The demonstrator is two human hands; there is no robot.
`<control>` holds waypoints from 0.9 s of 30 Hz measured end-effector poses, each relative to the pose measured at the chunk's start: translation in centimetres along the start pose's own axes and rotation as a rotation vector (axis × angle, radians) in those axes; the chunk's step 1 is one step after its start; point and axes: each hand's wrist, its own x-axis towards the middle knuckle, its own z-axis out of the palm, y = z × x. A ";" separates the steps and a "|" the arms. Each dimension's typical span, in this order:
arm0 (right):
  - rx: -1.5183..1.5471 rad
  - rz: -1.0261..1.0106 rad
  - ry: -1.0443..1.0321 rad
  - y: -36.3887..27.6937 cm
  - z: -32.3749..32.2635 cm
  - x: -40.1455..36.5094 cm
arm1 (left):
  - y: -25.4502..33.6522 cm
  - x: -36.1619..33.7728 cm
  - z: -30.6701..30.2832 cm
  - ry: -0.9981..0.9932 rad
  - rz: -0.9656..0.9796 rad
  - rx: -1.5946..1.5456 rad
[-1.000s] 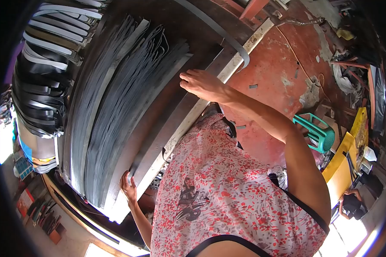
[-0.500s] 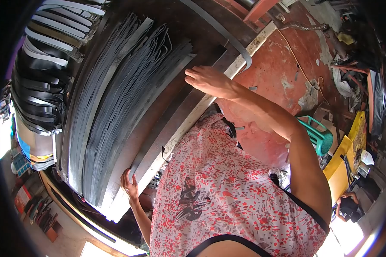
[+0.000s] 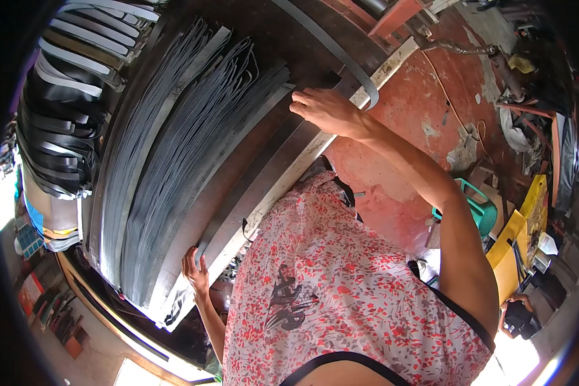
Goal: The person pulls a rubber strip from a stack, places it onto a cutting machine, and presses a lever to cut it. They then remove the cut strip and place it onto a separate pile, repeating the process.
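Note:
A long, flat black strap (image 3: 262, 169) lies along the table near its front edge. My left hand (image 3: 196, 273) is at the strap's near end, thumb and fingers closed about it. Farther up, my right hand (image 3: 326, 109) reaches across the same strap, its bent fingers close together and pressed on it. The fingertips of the right hand hide part of the strap. Beside the strap lies a thick bundle of thin dark grey strips (image 3: 186, 148), their far ends loose and wavy.
The table's pale front edge (image 3: 302, 157) runs diagonally below my hands. One grey strip (image 3: 328, 42) curves over the far edge. Finished-looking belts (image 3: 61, 135) hang at the left. A green plastic stool (image 3: 477, 209) and yellow board (image 3: 509, 243) stand right. Another person (image 3: 520, 315) is behind.
My right hand has moved a little up and to the right along the strap, and its fingers look more bent. My left hand stays at the near end.

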 end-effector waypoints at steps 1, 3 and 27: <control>0.002 -0.003 -0.001 0.1 0.1 -0.1 | 0.2 0.0 0.0 0.008 0.005 -0.001; 0.016 0.004 -0.013 0.2 0.4 -0.1 | 0.1 0.1 0.2 0.009 0.006 -0.002; 0.261 -0.009 -0.213 -0.9 -1.8 1.2 | -3.9 -4.7 -0.3 0.046 -0.176 0.100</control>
